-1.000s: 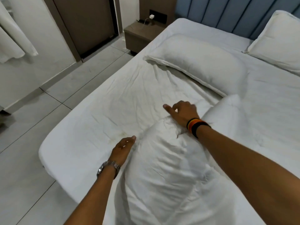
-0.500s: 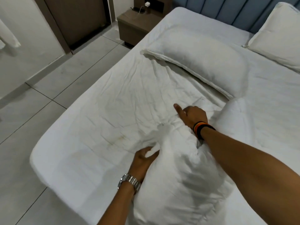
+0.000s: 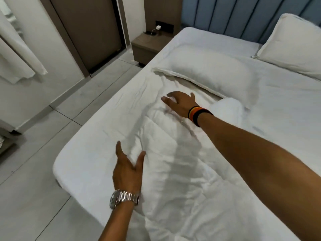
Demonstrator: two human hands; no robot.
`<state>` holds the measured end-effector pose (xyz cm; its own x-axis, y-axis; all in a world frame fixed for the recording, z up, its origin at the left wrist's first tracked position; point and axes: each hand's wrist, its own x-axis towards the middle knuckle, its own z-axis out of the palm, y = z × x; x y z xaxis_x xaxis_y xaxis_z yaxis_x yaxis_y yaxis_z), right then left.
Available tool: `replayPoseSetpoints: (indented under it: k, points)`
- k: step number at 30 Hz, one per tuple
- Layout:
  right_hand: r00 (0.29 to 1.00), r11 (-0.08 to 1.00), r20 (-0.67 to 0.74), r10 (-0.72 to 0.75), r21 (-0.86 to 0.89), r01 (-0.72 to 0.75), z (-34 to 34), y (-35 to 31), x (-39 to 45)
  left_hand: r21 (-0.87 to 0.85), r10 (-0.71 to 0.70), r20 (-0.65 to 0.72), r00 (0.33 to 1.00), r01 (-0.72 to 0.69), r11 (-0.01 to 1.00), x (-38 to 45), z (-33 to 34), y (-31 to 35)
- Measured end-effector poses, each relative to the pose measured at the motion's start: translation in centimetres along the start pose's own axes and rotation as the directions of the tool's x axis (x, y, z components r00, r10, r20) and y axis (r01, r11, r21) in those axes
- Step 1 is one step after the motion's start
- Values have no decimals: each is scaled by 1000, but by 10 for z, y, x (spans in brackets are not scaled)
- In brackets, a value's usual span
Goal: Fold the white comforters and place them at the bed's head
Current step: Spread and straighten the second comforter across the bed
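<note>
A: Fingers (image 3: 119, 148), left hand (image 3: 127, 173): spread, thumb apart, palm turned toward the white comforter (image 3: 173, 153); gripping nothing; positioned just beside the comforter's left edge, whether touching it I cannot tell.

B: Item two, right hand (image 3: 180, 105)?

A: Reached further up the bed; fingers splayed and unclenched, palm down at the comforter's far end; nothing pinched; contact with the cloth looks likely but is blurred.

B: Item three, the comforter; location?

A: Lying lengthwise on the mattress (image 3: 90, 145), a long rumpled band running from the bottom of the view up to just short of the near pillow (image 3: 208, 73); a rounded bulge of it sits beside the right wrist, touching that pillow's edge; not yet at the headboard (image 3: 225, 16).

B: Reason for the hands' placing?

A: A judgement only; one hand low on the side, one high at the end, both flat, suits smoothing or squaring the band so the next fold lies even.

B: Remaining stock?

A: Second pillow (image 3: 291, 47) propped against the headboard; bedside table (image 3: 147, 44) with a charger (image 3: 158, 27) plugged in above it.
</note>
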<state>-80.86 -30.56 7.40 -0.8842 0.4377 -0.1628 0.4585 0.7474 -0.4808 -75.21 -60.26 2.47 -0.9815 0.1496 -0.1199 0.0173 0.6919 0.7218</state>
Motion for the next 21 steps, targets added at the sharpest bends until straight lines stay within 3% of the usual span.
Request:
replayPoseSetpoints:
  k: [2, 4, 7, 9, 11, 15, 18, 21]
  points:
    - [998, 996, -61, 11, 91, -5, 12, 15, -48, -39, -27, 88, 996, 30, 999, -10, 11, -22]
    - [978, 993, -210, 10, 114, 14, 36, 32, -112, -122, -53, 96, 994, 65, 990, -17, 14, -35]
    - [890, 986, -445, 100, 162, -30, 96, 60, -208, -221, -104, 117, 988, 128, 967, -15, 13, -45]
    - [893, 963, -380, 243, 206, -175, 142, 77, -250, -208, -125, 162, 979, 158, 965, -7, 15, -50]
    - [902, 905, -171, 397, 235, -354, 184, 91, -269, -169, -141, 211, 967, 178, 969, -4, 18, -51]
    - [869, 839, 85, 488, 228, -494, 210, 103, -245, -160, -65, 222, 973, 102, 982, 5, 16, -48]
    - [867, 841, 122, 484, 211, -499, 205, 98, -229, -215, -8, 137, 991, 38, 976, 7, -2, -35]
    - [859, 832, 28, 511, 238, -502, 214, 78, -232, -256, 119, 112, 987, -87, 963, 1, -39, -23]
